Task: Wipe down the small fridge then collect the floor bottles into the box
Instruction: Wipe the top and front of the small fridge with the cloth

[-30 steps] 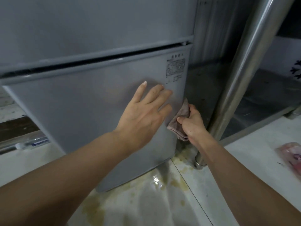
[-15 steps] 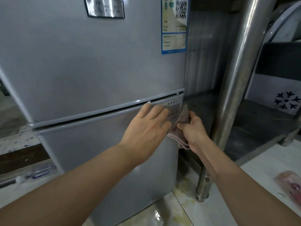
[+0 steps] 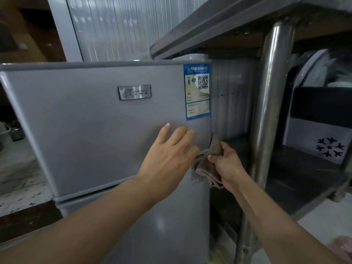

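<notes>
The small grey fridge fills the left and middle of the head view, with an upper and a lower door. My left hand lies flat with straight fingers on the upper door, near its right edge. My right hand grips a folded brownish cloth and holds it against the fridge's right front edge, at the seam between the two doors. No bottles or box show in this view.
A steel table leg stands just right of the fridge, under a steel tabletop. A lower steel shelf runs behind my right hand. A blue energy label sits at the door's top right. Something pink lies at the lower right.
The view has tilted upward from the lower door to the upper one. My left hand has slid up onto the upper door, and my right hand has moved the cloth up the right edge.
</notes>
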Motion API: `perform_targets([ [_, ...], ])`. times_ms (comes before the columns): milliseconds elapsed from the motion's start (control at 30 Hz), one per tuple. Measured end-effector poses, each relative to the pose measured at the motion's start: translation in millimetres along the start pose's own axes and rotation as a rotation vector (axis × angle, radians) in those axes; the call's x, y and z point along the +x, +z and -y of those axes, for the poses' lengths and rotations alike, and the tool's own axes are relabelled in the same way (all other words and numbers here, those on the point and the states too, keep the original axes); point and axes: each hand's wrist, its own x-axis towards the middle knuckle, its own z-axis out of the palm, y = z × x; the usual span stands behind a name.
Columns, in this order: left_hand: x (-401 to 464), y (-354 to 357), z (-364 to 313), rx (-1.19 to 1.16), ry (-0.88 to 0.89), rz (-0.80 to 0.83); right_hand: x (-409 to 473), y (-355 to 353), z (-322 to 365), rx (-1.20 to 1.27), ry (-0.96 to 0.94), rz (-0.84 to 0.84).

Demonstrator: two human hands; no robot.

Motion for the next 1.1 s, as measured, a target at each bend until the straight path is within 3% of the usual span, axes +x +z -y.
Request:
perform_targets([
  [133, 17.5, -6.2, 10.1, -0.008, 0.022, -0.063, 7.0, 3.3, 30.3, -0.055, -0.006, 0.012],
  [467, 32.2, -9.4, 20.5, 0.137, 0.034, -0.004, 5.4, 3.4, 60.2, 0.012, -0.032, -0.014],
  [667, 31.7, -14.5, 26.5, 0.126, 0.059, -0.014, -6.2, -6.3, 83.5, 0.013, -0.229, -0.113],
  [833, 38.5, -30.1, 40.0, 0.131, -0.084, -0.151, 4.7, 3.5, 124.8, -0.019, -0.435, -0.125],
  [1100, 47.1, -42.1, 62.9, 0.134, -0.261, -0.201, 35.5, 30.4, 158.3, -0.108, -0.529, -0.053],
])
